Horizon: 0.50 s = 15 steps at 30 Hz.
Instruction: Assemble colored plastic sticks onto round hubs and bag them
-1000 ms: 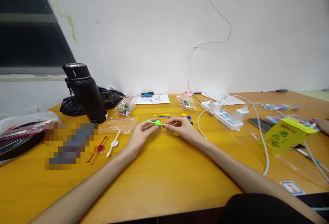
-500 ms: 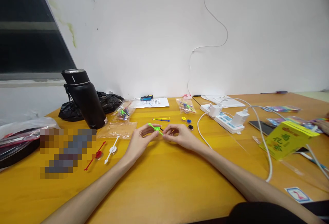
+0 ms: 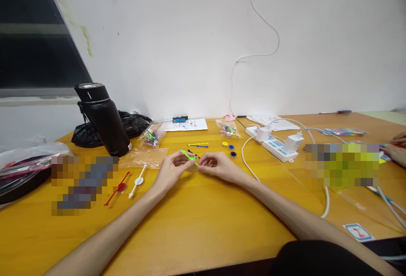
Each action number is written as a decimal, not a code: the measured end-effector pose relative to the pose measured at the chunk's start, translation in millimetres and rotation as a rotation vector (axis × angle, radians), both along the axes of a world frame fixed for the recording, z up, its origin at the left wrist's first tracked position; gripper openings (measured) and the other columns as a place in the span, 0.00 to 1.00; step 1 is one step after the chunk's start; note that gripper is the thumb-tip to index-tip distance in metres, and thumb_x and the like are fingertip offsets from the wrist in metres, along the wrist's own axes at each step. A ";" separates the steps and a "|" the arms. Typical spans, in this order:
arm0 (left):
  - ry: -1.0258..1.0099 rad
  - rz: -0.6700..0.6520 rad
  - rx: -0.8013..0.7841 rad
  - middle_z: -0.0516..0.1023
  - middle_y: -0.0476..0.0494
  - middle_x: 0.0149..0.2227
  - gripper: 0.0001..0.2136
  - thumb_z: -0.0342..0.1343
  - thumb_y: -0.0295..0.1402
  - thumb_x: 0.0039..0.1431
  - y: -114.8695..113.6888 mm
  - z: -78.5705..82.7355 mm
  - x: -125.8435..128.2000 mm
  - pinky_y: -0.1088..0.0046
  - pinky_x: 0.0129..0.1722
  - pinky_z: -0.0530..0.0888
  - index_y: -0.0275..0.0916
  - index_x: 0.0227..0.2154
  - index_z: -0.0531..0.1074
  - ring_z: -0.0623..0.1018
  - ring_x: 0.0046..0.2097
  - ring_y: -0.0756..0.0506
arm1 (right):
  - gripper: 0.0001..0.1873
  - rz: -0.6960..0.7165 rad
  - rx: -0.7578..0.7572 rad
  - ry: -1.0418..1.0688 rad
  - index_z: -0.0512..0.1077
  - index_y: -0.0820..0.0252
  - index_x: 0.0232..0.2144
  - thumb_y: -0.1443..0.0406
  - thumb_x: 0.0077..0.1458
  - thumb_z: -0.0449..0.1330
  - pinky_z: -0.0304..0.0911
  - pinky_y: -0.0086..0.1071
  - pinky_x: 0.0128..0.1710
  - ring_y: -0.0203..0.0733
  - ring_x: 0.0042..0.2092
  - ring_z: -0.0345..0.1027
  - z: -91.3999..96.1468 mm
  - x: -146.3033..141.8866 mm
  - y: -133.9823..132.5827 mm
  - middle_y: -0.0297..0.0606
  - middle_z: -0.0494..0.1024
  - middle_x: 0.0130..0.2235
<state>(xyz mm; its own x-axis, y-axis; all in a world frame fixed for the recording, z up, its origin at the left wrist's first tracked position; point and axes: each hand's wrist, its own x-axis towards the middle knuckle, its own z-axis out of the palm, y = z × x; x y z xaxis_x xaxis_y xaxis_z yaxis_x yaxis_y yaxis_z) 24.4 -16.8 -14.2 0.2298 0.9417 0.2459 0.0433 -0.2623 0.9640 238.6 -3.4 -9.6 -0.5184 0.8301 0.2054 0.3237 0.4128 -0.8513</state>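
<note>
One pinched green arrow (image 3: 192, 158), seemingly plastic

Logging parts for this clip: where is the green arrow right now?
In the head view, the green arrow is just left of centre, held between the left hand and right hand, in front of the blue arrow.

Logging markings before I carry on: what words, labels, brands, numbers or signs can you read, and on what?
No word or number is legible.
White sheet at the back: print too small.
Power strip: blue labels, too small.
Black bottle: small sticker near its base, unreadable.
Yellow item: pixelated, unreadable.
Blue-bordered card: red figure, no readable text.
</note>
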 end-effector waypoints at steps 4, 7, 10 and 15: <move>0.026 -0.051 0.003 0.84 0.39 0.44 0.16 0.67 0.41 0.54 -0.6 -1.7 -1.0 0.65 0.51 0.75 0.38 0.42 0.78 0.82 0.45 0.42 | 0.14 0.037 -0.003 0.008 0.77 0.60 0.37 0.55 0.56 0.66 0.63 0.30 0.34 0.38 0.34 0.71 -1.2 0.9 0.5 0.37 0.81 0.36; -0.022 -0.082 -0.015 0.83 0.39 0.47 0.18 0.65 0.42 0.56 -2.5 -0.3 0.4 0.64 0.53 0.74 0.40 0.46 0.76 0.81 0.48 0.42 | 0.14 0.113 -0.035 0.035 0.77 0.59 0.38 0.55 0.56 0.66 0.64 0.30 0.37 0.38 0.35 0.72 -0.4 1.4 -1.7 0.36 0.80 0.36; -0.049 -0.086 0.011 0.82 0.39 0.49 0.16 0.64 0.43 0.57 -5.4 6.0 2.2 0.63 0.53 0.74 0.40 0.44 0.76 0.80 0.49 0.42 | 0.14 0.199 -0.070 0.024 0.77 0.58 0.38 0.55 0.56 0.66 0.65 0.30 0.38 0.38 0.36 0.72 3.0 1.2 -6.6 0.35 0.80 0.35; 0.003 0.039 0.042 0.79 0.42 0.52 0.16 0.63 0.46 0.58 -13.6 24.6 -4.5 0.66 0.51 0.76 0.42 0.43 0.78 0.80 0.45 0.44 | 0.15 0.240 -0.071 -0.023 0.79 0.59 0.41 0.55 0.56 0.66 0.66 0.30 0.37 0.38 0.36 0.73 8.1 1.5 -12.4 0.37 0.81 0.36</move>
